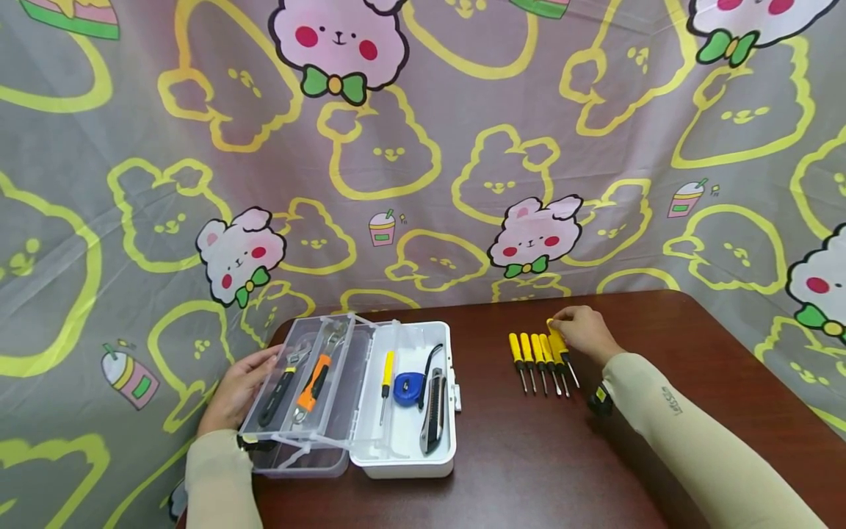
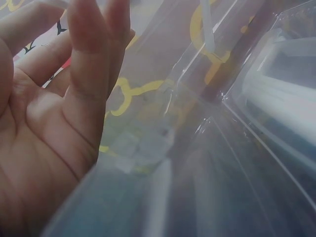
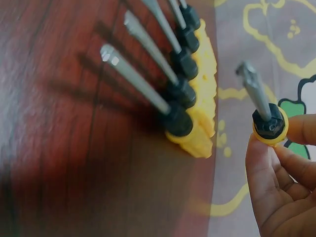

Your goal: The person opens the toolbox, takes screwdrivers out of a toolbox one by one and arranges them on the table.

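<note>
My right hand point(image 1: 584, 332) pinches a yellow-handled screwdriver point(image 3: 269, 123) by its handle, its shaft pointing toward the camera in the right wrist view. Just left of it, several matching screwdrivers point(image 1: 529, 351) lie in a row on the table, handles toward the wall. My left hand point(image 1: 239, 382) rests against the outer edge of the clear lid tray point(image 1: 339, 382) of a white toolbox point(image 1: 405, 469), fingers loosely extended. Two wrenches lie in that tray: one black-handled wrench point(image 1: 277, 397) and one orange-and-black wrench point(image 1: 313, 386).
Inside the toolbox are one yellow screwdriver point(image 1: 387, 375), a blue tape measure point(image 1: 408, 388), a thin black hooked tool point(image 1: 431, 360) and a utility knife point(image 1: 433, 411). A patterned curtain point(image 1: 423, 162) hangs behind the dark wooden table point(image 1: 529, 463).
</note>
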`<act>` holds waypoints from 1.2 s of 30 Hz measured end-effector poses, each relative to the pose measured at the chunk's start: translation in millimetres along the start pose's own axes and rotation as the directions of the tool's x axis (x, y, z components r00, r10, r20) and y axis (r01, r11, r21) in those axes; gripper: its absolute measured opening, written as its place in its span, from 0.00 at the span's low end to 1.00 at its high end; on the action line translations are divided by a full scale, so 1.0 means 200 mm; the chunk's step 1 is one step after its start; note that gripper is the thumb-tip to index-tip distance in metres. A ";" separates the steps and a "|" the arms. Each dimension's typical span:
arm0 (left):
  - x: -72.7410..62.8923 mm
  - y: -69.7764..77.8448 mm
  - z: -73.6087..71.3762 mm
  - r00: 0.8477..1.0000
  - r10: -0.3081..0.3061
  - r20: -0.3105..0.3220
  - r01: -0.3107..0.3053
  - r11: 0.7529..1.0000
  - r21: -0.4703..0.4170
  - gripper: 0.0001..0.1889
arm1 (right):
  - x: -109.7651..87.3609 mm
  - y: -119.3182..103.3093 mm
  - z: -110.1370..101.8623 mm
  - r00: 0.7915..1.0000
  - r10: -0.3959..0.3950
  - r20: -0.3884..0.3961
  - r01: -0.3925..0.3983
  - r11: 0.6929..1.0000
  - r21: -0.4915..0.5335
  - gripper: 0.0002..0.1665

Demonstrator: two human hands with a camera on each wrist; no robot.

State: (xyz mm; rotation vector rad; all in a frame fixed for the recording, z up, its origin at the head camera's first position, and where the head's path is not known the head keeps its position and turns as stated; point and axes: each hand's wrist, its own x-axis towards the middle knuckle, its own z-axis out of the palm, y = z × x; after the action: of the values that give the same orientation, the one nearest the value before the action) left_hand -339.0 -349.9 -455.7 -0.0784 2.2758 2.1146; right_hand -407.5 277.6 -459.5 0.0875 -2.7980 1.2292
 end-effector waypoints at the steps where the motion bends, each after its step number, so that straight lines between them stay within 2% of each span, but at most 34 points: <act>1: 0.00 0.00 0.00 1.000 0.001 0.000 -0.001 1.000 0.002 0.36 | 0.00 0.01 0.00 1.000 -0.003 -0.004 0.003 1.000 -0.010 0.19; 7: 0.00 0.00 0.00 1.000 -0.002 0.004 0.002 1.000 -0.010 0.35 | 0.02 0.06 0.01 1.000 0.005 -0.014 -0.006 0.998 -0.057 0.19; 12: 0.00 0.01 0.00 1.000 -0.016 -0.003 0.016 1.000 -0.012 0.36 | 0.01 0.08 0.01 0.999 0.039 -0.001 -0.039 0.998 -0.046 0.19; 24: 0.00 0.01 0.01 1.000 -0.007 -0.010 0.007 1.000 -0.018 0.37 | 0.04 0.13 0.04 0.997 0.081 -0.009 -0.081 0.995 -0.052 0.18; 36: 0.00 0.02 0.02 1.000 -0.021 -0.016 0.021 1.000 -0.011 0.37 | 0.06 0.18 0.05 0.997 0.081 0.000 -0.081 0.994 -0.077 0.20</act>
State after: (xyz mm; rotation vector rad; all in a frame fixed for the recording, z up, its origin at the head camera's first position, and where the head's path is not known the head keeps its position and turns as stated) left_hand -338.7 -346.5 -452.1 -0.1198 2.2620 2.1235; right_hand -423.2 294.7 -492.2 -0.0290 -2.8744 1.1363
